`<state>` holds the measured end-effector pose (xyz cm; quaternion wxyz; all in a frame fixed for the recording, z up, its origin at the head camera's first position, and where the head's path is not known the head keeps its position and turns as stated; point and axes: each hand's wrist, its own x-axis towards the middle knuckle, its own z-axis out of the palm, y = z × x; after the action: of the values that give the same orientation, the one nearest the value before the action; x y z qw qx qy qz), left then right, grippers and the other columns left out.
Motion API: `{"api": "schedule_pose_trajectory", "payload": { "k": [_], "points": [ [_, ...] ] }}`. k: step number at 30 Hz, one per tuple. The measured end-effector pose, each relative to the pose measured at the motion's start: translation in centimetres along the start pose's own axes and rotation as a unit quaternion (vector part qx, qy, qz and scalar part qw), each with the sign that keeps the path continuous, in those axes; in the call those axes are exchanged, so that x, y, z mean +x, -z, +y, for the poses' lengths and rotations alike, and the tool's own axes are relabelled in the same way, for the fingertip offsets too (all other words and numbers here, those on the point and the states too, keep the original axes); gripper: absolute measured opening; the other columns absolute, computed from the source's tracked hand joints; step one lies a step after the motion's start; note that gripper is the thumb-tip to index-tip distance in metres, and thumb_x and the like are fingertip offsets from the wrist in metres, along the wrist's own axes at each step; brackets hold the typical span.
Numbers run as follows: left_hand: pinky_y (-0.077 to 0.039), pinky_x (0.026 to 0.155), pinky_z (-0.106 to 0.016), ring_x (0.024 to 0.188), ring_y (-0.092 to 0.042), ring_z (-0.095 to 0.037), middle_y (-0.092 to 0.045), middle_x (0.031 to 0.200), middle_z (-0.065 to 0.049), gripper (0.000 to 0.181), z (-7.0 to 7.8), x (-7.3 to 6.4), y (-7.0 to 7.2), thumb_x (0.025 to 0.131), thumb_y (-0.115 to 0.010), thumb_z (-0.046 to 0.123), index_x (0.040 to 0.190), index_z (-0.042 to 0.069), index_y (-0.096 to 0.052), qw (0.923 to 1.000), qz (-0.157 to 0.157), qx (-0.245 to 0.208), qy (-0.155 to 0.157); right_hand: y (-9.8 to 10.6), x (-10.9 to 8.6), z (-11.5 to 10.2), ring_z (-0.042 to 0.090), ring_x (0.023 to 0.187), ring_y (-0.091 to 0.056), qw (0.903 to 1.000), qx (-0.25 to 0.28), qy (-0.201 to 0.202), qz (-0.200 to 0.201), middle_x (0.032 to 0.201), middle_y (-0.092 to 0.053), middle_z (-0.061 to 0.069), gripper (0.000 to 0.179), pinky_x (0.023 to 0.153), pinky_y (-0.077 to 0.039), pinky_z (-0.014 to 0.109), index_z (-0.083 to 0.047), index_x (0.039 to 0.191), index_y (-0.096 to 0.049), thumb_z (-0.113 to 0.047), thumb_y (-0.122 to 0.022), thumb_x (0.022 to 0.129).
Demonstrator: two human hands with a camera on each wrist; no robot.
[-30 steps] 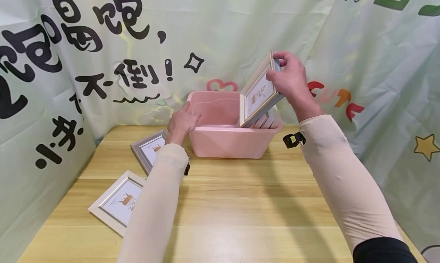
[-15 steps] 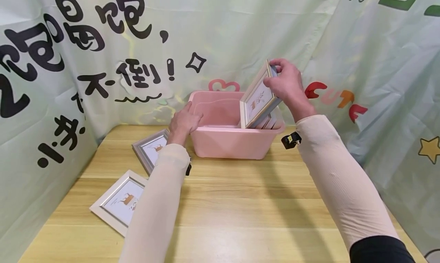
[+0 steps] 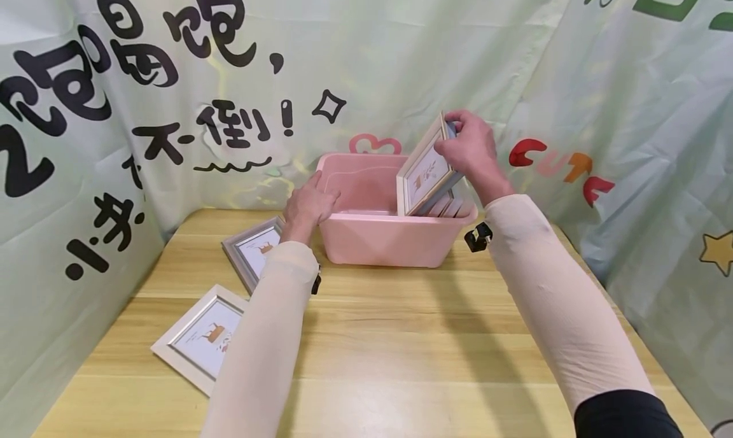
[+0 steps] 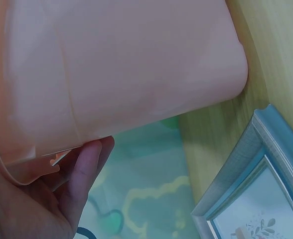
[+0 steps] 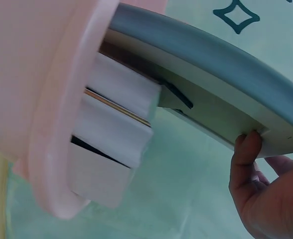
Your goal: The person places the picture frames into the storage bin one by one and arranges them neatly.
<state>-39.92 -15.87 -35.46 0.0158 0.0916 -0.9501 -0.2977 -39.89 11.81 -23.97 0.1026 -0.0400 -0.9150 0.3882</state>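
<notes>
My right hand (image 3: 471, 146) pinches a pale picture frame (image 3: 426, 169) by its upper edge. The frame leans, its lower part inside the pink plastic basin (image 3: 383, 240). In the right wrist view my fingertips (image 5: 248, 142) press the back of the frame, where a dark stand piece shows. Several white block-like edges (image 5: 111, 132), seemingly other frames, stand behind it in the basin's right end. My left hand (image 3: 309, 204) grips the basin's left rim; in the left wrist view its fingers (image 4: 84, 174) curl under the lip against the outer wall.
Left of the basin a grey picture frame (image 3: 254, 250) lies on the wooden table (image 3: 389, 336), partly behind my left arm. Nearer me lies a cream picture frame (image 3: 189, 336), also partly covered. A printed cloth (image 3: 366, 75) hangs close behind the basin and along both sides.
My right hand has moved down and slightly left, lowering the held picture frame deeper into the basin. My left hand has stayed on the rim.
</notes>
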Motion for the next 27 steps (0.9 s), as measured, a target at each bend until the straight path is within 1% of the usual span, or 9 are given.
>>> {"api": "schedule_pose_trajectory", "payload": {
  "k": [5, 10, 15, 22, 27],
  "points": [
    [-0.048, 0.087, -0.048, 0.127, -0.049, -0.042, -0.035, 0.156, -0.016, 0.074, 0.0, 0.1, 0.0, 0.090, -0.040, 0.065, 0.154, 0.041, -0.013, 1.0000, -0.003, -0.002, 0.007, -0.8, 0.3, 0.4, 0.026, 0.117, -0.050, 0.9999, -0.012, -0.003, -0.004, 0.144, -0.046, 0.007, 0.062, 0.098, -0.052, 0.041, -0.025, 0.147, -0.041, -0.023, -0.062, 0.089],
    [-0.047, 0.091, -0.050, 0.131, -0.046, -0.042, -0.034, 0.156, -0.014, 0.074, 0.1, 0.0, 0.1, 0.089, -0.041, 0.064, 0.154, 0.041, -0.014, 1.0000, -0.002, -0.005, 0.008, -1.5, 0.5, 0.7, 0.026, 0.115, -0.050, 0.9997, -0.026, 0.004, -0.004, 0.144, -0.048, 0.007, 0.062, 0.095, -0.051, 0.041, -0.024, 0.147, -0.041, -0.022, -0.061, 0.088],
    [-0.044, 0.099, -0.054, 0.136, -0.041, -0.042, -0.029, 0.159, -0.009, 0.075, 0.0, -0.1, 0.1, 0.089, -0.040, 0.063, 0.155, 0.037, -0.014, 1.0000, -0.001, -0.004, -0.002, -2.0, 0.7, 0.9, 0.026, 0.113, -0.051, 0.9993, -0.036, 0.009, -0.001, 0.142, -0.048, 0.009, 0.062, 0.093, -0.051, 0.040, -0.022, 0.146, -0.042, -0.020, -0.062, 0.087],
    [-0.046, 0.095, -0.052, 0.134, -0.043, -0.043, -0.031, 0.158, -0.011, 0.074, 0.0, 0.0, 0.1, 0.090, -0.039, 0.064, 0.155, 0.038, -0.014, 1.0000, -0.001, -0.003, -0.001, -2.7, 1.0, 1.3, 0.026, 0.114, -0.051, 0.9987, -0.049, 0.016, 0.006, 0.142, -0.050, 0.011, 0.062, 0.095, -0.049, 0.042, -0.019, 0.146, -0.043, -0.020, -0.062, 0.087],
    [-0.045, 0.097, -0.052, 0.134, -0.043, -0.042, -0.031, 0.158, -0.010, 0.074, 0.0, 0.1, -0.1, 0.090, -0.038, 0.064, 0.155, 0.038, -0.014, 1.0000, 0.001, -0.001, 0.000, -3.0, 1.1, 1.6, 0.026, 0.115, -0.051, 0.9985, -0.053, 0.013, 0.004, 0.143, -0.049, 0.011, 0.063, 0.096, -0.049, 0.043, -0.019, 0.146, -0.042, -0.021, -0.062, 0.087]
  ]
}}
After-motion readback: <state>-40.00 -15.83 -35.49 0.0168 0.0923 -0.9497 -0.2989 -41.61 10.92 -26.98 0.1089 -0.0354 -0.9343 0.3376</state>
